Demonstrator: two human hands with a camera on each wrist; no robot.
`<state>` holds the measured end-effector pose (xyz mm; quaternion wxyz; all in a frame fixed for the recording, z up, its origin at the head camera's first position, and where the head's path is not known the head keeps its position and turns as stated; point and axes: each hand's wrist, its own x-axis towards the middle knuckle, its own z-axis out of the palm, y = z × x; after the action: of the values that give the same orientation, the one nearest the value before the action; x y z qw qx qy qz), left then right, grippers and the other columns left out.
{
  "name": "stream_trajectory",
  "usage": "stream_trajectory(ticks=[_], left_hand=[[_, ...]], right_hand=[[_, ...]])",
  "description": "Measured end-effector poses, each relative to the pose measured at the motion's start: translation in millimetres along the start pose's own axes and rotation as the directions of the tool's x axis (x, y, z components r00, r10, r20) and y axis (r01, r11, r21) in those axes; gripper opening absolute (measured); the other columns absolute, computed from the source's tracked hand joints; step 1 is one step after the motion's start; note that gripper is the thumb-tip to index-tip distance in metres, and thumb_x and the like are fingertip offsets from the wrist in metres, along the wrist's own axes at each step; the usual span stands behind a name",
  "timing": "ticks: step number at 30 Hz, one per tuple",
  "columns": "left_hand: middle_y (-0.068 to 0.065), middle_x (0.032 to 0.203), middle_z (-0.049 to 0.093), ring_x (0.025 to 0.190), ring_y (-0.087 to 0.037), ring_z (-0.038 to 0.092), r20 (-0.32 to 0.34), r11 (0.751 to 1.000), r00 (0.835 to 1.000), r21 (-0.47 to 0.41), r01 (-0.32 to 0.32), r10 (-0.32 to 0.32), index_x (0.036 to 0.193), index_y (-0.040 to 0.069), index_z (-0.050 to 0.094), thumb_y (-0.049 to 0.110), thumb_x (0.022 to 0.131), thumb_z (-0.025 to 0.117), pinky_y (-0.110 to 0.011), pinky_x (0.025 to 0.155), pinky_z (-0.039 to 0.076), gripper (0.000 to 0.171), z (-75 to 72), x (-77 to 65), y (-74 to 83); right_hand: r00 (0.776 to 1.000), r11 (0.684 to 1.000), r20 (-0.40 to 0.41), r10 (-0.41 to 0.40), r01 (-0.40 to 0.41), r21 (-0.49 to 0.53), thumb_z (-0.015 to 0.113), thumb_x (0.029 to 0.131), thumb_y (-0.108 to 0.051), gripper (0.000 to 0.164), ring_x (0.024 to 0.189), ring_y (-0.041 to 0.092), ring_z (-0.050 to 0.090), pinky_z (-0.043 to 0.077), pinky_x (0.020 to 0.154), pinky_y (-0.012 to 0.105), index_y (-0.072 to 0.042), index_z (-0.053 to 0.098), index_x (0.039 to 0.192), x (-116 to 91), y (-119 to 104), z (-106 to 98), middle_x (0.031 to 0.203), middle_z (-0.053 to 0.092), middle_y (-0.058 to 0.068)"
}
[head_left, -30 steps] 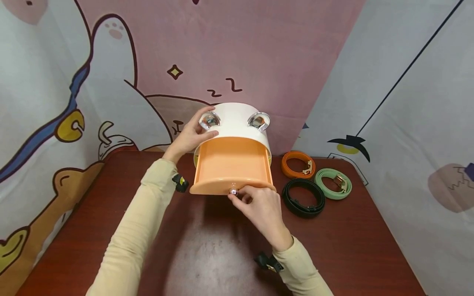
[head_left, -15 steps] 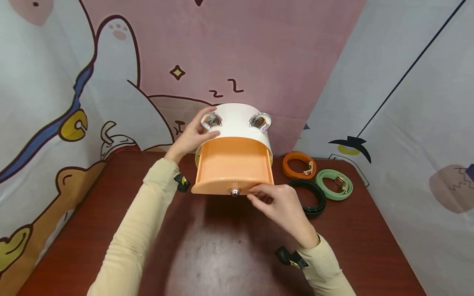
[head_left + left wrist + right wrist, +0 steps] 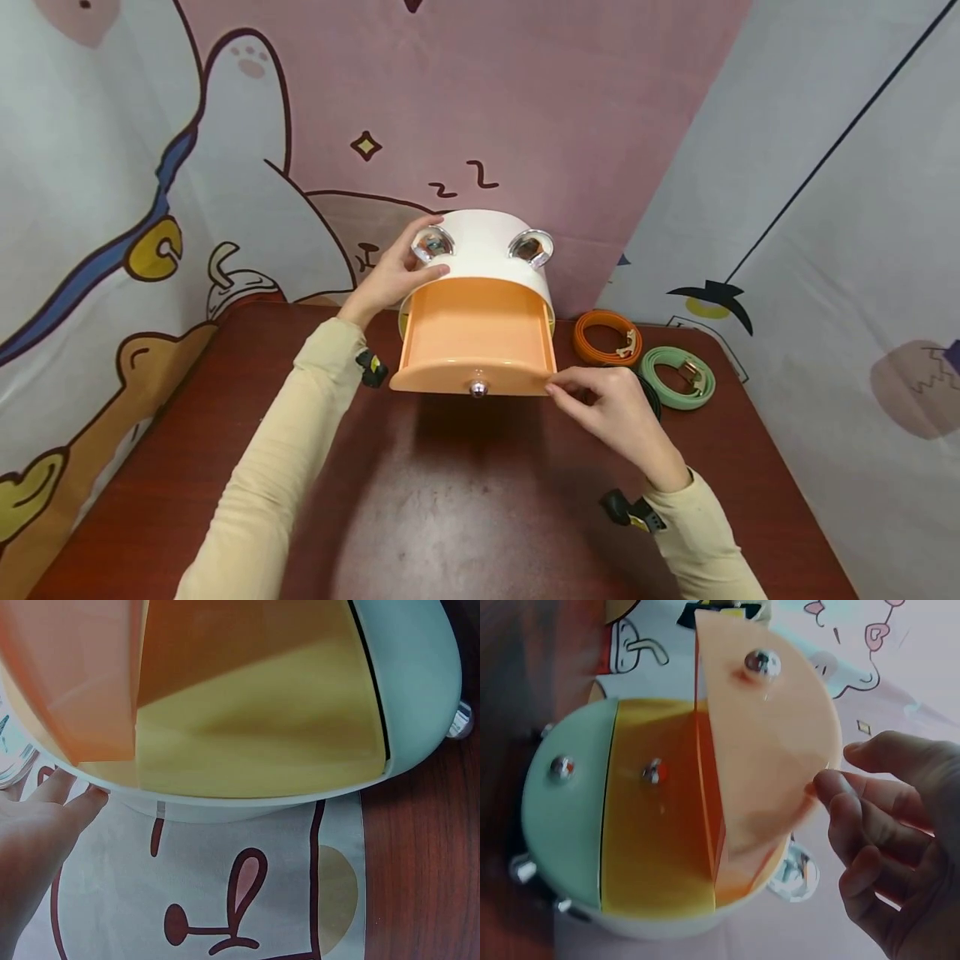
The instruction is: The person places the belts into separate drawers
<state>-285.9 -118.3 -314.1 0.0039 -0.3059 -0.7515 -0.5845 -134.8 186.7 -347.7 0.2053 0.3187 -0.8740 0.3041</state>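
Three drawers make up the white drum-shaped cabinet (image 3: 483, 237), which stands at the back of the reddish-brown surface (image 3: 465, 533): one orange drawer (image 3: 441, 377) on top, pulled well out, then one yellow drawer (image 3: 660, 847) and one green drawer (image 3: 566, 817), both pushed in. Each front bears a single shiny knob, the orange drawer's (image 3: 477, 389) standing at its middle. Two chrome eyes flank the cabinet's top, a left eye (image 3: 432, 244) and a right eye (image 3: 531, 247). Two hands are at work. The left hand (image 3: 387, 279) lies spread against the cabinet's upper left side, thumb in front of the left eye and a finger behind it, pressing rather than clasping. The right hand (image 3: 618, 408) is at the right end of the orange drawer's front, fingers loosely bent and thumb parted from the forefinger, pinching nothing; whether a fingertip touches the edge I cannot tell. Three coiled belts sit to the right: one orange belt (image 3: 582, 340), one pale green belt (image 3: 678, 400) and one black belt (image 3: 652, 400), mostly hidden behind the right hand.
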Motion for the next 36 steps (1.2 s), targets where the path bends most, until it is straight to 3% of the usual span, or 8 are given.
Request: stream_trajectory(ticks=[9, 18, 24, 31, 36], left_hand=[[-0.020, 0.070, 0.041, 0.048, -0.015, 0.032, -0.003, 1.000, 1.000, 0.005, 0.014, -0.014, 0.139, 0.020, 0.025, 0.009, 0.083, 0.063, -0.023, 0.045, 0.033, 0.069, 0.2, -0.8, -0.7], [-0.015, 0.065, 0.042, 0.047, -0.016, 0.033, 0.000, 0.999, 1.000, 0.031, 0.018, -0.018, 0.139, 0.022, 0.025, 0.010, 0.083, 0.063, -0.024, 0.044, 0.033, 0.069, 1.1, -0.7, 1.2], [-0.015, 0.065, 0.043, 0.048, -0.016, 0.035, -0.007, 1.000, 1.000, 0.026, 0.009, -0.009, 0.139, 0.020, 0.024, 0.009, 0.083, 0.063, -0.024, 0.044, 0.034, 0.069, 0.0, -1.4, 0.7], [-0.024, 0.079, 0.047, 0.048, -0.016, 0.036, 0.004, 1.000, 1.000, -0.004, -0.014, 0.014, 0.140, 0.017, 0.023, 0.006, 0.083, 0.062, -0.024, 0.045, 0.035, 0.069, -0.3, -0.2, -1.5], [-0.024, 0.071, 0.042, 0.047, -0.016, 0.033, -0.001, 1.000, 1.000, 0.015, -0.012, 0.013, 0.140, 0.017, 0.023, 0.008, 0.083, 0.062, -0.023, 0.045, 0.032, 0.069, -0.2, 0.9, -1.3]], right_hand=[[0.998, 0.996, 0.053, 0.044, -0.040, -0.075, 0.070, 0.077, -0.014, 0.007, 0.052, -0.005, 0.048, 0.041, 0.047, 0.017, -0.020, 0.068, 0.081, -16.5, 30.6, -7.3, 0.072, 0.059, -0.017], [0.991, 0.982, 0.101, 0.094, -0.075, -0.174, 0.070, 0.078, -0.021, 0.006, 0.055, -0.006, 0.049, 0.042, 0.049, 0.019, -0.023, 0.067, 0.082, -32.2, 56.5, -8.7, 0.070, 0.058, -0.019], [0.975, 0.972, 0.153, 0.163, -0.133, -0.192, 0.068, 0.079, -0.024, 0.005, 0.054, -0.004, 0.049, 0.042, 0.049, 0.022, -0.022, 0.067, 0.084, -36.1, 77.1, -11.7, 0.069, 0.058, -0.019], [0.957, 0.957, 0.170, 0.236, -0.199, -0.212, 0.066, 0.081, -0.024, 0.008, 0.049, -0.001, 0.045, 0.038, 0.045, 0.022, -0.018, 0.067, 0.086, -47.4, 103.8, -8.6, 0.066, 0.057, -0.015], [0.944, 0.944, 0.180, 0.278, -0.234, -0.233, 0.066, 0.082, -0.022, 0.010, 0.047, 0.001, 0.044, 0.037, 0.044, 0.023, -0.016, 0.067, 0.089, -55.2, 116.2, -11.0, 0.065, 0.057, -0.012]])
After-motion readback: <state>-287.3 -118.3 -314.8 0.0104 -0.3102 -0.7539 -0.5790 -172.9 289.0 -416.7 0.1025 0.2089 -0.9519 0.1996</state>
